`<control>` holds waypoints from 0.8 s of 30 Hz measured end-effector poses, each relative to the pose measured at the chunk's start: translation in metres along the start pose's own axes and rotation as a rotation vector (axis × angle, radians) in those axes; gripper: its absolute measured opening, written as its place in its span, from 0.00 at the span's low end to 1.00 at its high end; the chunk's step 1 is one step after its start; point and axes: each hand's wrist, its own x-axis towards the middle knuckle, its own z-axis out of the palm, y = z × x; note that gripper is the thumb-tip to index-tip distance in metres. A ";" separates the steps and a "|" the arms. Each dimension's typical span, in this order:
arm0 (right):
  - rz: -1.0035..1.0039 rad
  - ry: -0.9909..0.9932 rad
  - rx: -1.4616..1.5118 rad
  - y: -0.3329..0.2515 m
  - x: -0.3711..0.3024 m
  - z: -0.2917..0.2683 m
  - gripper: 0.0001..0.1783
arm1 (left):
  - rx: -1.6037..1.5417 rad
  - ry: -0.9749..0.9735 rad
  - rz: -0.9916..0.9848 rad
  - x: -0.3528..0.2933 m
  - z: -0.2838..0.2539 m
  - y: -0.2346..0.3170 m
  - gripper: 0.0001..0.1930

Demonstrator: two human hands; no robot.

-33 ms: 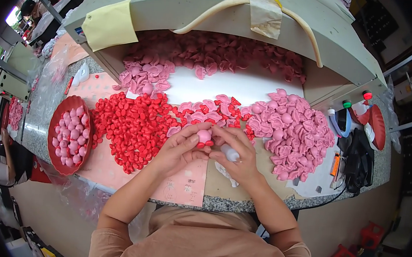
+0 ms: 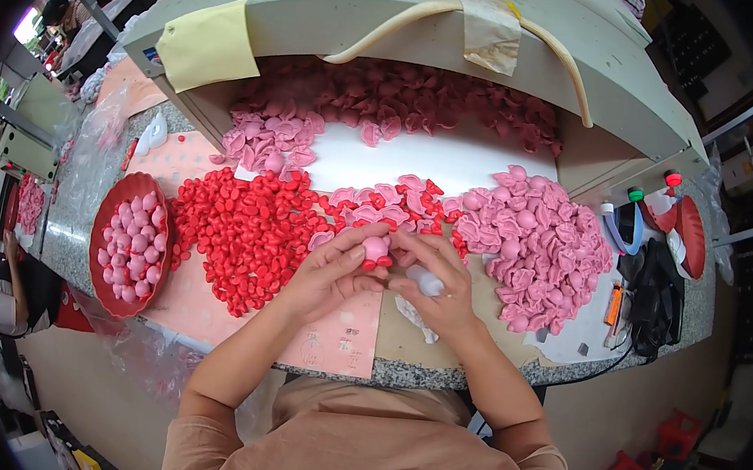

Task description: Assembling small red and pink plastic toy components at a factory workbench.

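Observation:
My left hand [image 2: 331, 271] pinches a small pink ball [image 2: 375, 248] with red bits at its top and lower side. My right hand [image 2: 438, 281] curls around a small whitish translucent bottle [image 2: 427, 281]. The thumb and fingers of that hand reach close to the ball's right side; whether they touch it I cannot tell. Just beyond both hands lie pink cupped pieces [image 2: 370, 203] mixed with red ones. To the left spreads a heap of small red oval pieces [image 2: 251, 233]. A heap of pink cupped pieces [image 2: 536, 249] lies on the right.
A red dish [image 2: 110, 294] of pink balls [image 2: 131, 245] stands at the left. A grey open-fronted box [image 2: 349, 31] holding more pink pieces is at the back. On the right are a blue tape roll [image 2: 628, 230], an orange-handled tool [image 2: 612, 305] and a black cable bundle [image 2: 658, 287].

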 end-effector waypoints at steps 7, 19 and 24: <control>0.006 0.054 -0.025 0.002 -0.004 -0.006 0.27 | -0.040 -0.023 0.060 0.000 0.001 0.007 0.22; 0.056 0.136 -0.051 0.004 -0.014 -0.002 0.25 | 0.228 0.158 0.240 -0.022 -0.002 0.032 0.15; 0.127 0.209 0.079 0.007 -0.025 -0.017 0.31 | 1.726 0.938 0.922 -0.094 -0.037 0.107 0.10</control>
